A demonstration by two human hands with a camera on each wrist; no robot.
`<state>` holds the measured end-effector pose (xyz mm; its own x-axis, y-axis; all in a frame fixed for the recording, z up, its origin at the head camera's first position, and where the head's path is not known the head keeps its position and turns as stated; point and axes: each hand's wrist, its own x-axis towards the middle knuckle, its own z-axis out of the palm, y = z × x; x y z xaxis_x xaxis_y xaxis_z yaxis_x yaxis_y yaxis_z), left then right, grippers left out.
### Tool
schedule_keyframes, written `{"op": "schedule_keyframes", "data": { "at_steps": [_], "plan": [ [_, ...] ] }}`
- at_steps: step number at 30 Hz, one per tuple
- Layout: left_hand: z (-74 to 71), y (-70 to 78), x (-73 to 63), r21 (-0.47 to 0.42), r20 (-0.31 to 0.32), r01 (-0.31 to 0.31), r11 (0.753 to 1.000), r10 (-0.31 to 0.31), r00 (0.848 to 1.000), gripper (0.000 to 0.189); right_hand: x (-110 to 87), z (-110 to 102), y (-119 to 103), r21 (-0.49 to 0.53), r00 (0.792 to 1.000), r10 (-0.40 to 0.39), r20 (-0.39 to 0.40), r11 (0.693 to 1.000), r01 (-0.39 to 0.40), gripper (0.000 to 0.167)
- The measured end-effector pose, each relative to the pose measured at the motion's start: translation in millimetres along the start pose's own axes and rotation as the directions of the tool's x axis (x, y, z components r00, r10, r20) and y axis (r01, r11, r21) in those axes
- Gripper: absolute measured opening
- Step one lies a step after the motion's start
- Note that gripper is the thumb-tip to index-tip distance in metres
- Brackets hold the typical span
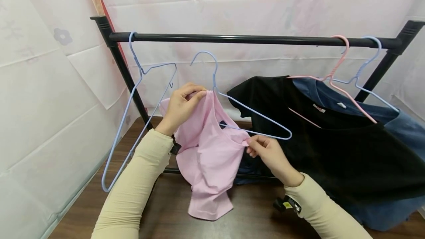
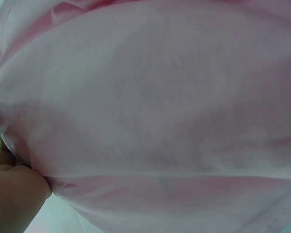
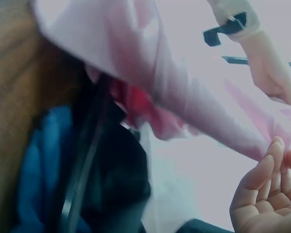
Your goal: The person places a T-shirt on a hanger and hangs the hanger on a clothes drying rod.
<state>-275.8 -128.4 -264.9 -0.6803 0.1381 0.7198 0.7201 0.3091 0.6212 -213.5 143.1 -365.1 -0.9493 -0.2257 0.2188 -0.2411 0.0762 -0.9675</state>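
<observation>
A pink T-shirt (image 1: 212, 169) hangs from both hands, its hem above the brown surface. My left hand (image 1: 180, 106) pinches its cloth at the upper left, close to the neck of a light blue hanger (image 1: 214, 78). The hanger's left part is hidden inside the shirt; its right arm sticks out through the neckline. Its hook stands below the black rail, apart from it. With thumb and fingers, my right hand (image 1: 270, 156) pinches the neckline's right edge, under the hanger's right end. Pink cloth (image 2: 155, 97) fills most of the left wrist view.
A bare blue hanger (image 1: 116, 150) hangs at the left of the black rail (image 1: 206, 38). On the right, a black shirt (image 1: 299, 150) hangs on a pink hanger (image 1: 338, 62), before a blue shirt (image 1: 406, 132) on a blue hanger (image 1: 360, 71). White cloth lies behind.
</observation>
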Motion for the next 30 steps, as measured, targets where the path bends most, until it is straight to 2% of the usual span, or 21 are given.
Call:
{"op": "schedule_keyframes", "data": {
  "at_steps": [4, 11, 16, 20, 24, 30],
  "plan": [
    [-1.2, -0.2, 1.5, -0.001, -0.015, -0.009, 1.000, 0.009, 1.000, 0.014, 1.0, -13, -8, 0.037, 0.998, -0.016, -0.060, 0.999, 0.019, 0.014],
    [-4.0, -0.7, 2.6, 0.002, -0.043, -0.043, 0.999, 0.043, 0.998, 0.013, 2.2, -29, -15, 0.048, 0.991, -0.057, -0.118, 0.997, 0.063, 0.017],
    [-4.0, -0.6, 2.6, -0.006, -0.054, -0.064, 0.998, 0.064, 0.996, 0.013, 2.9, -29, -12, 0.005, 0.994, 0.007, -0.110, 1.000, -0.007, 0.016],
    [-4.2, -1.5, 2.2, -0.011, -0.053, -0.079, 0.997, 0.079, 0.996, 0.012, 3.7, -27, -7, -0.032, 0.993, 0.055, -0.102, 0.998, -0.059, 0.023],
    [-5.1, -1.9, 1.7, -0.008, -0.048, -0.088, 0.996, 0.087, 0.995, 0.012, 4.0, -28, -3, -0.050, 0.994, 0.051, -0.093, 0.997, -0.056, 0.025],
    [-7.7, -2.7, 0.1, -0.007, -0.039, -0.081, 0.997, 0.081, 0.996, 0.012, 2.5, -37, -1, 0.002, 0.998, 0.026, -0.065, 1.000, -0.026, 0.015]
  ]
}}
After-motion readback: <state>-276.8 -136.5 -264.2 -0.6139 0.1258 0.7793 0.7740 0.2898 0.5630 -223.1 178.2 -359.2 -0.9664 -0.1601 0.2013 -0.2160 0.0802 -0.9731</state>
